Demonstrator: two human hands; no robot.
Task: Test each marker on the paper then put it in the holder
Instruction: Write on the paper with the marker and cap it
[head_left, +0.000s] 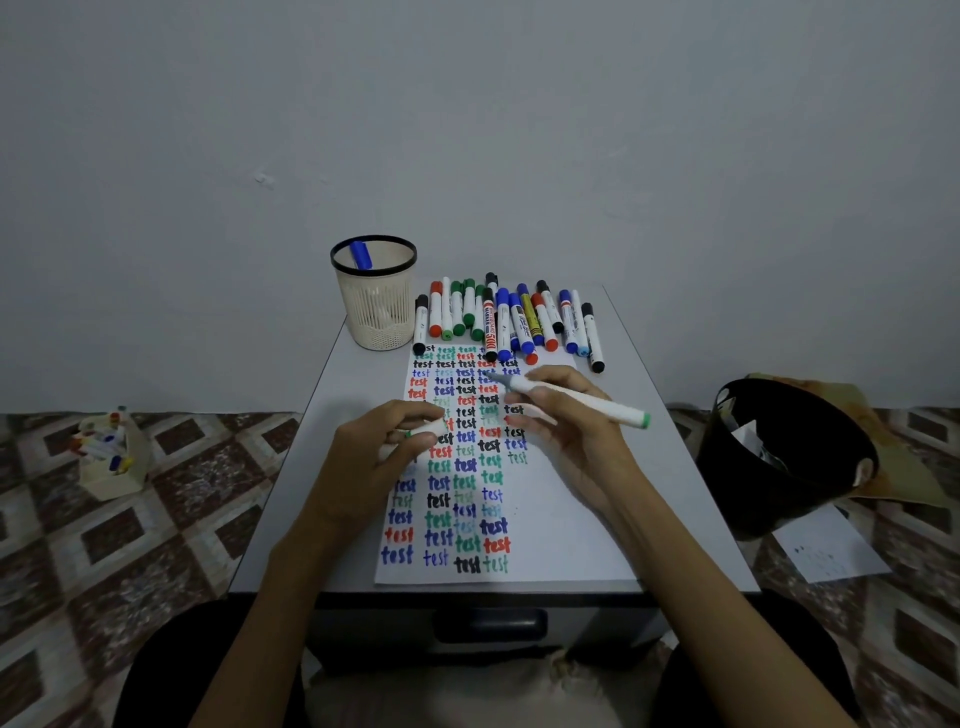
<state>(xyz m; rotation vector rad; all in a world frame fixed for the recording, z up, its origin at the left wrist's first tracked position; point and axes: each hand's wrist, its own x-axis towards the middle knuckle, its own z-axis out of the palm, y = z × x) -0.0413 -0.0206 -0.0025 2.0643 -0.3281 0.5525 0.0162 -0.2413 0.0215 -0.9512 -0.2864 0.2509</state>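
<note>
A person sits at a small grey counter (337, 384); a sheet of paper (550, 509) lies lengthwise on it, covered in rows of the word "test" in black, blue, red and green. The right hand (566, 421) grips an uncapped white marker (587, 402), its fingers (545, 379) curled round the barrel; the green butt end sticks out to the right, and the tip points up and to the left over the upper rows of writing; whether the tip touches the sheet cannot be told. The left hand (384, 447) rests over the left side of the paper, its fingers (415, 410) pinching a white cap (431, 428) with a trace of green showing.

At the far left corner stands a cream mesh holder (375, 306) with a black rim; 1 blue marker (360, 254) leans inside it. Just beside it, to the right, a row of capped markers (506, 317) lies across the far end of the counter, the near ends of some overlapping the top edge of the paper.

On the patterned floor, a black bin (779, 457) sits to the right with a loose sheet (831, 551) near it; a small box of markers (111, 457) sits to the left.
</note>
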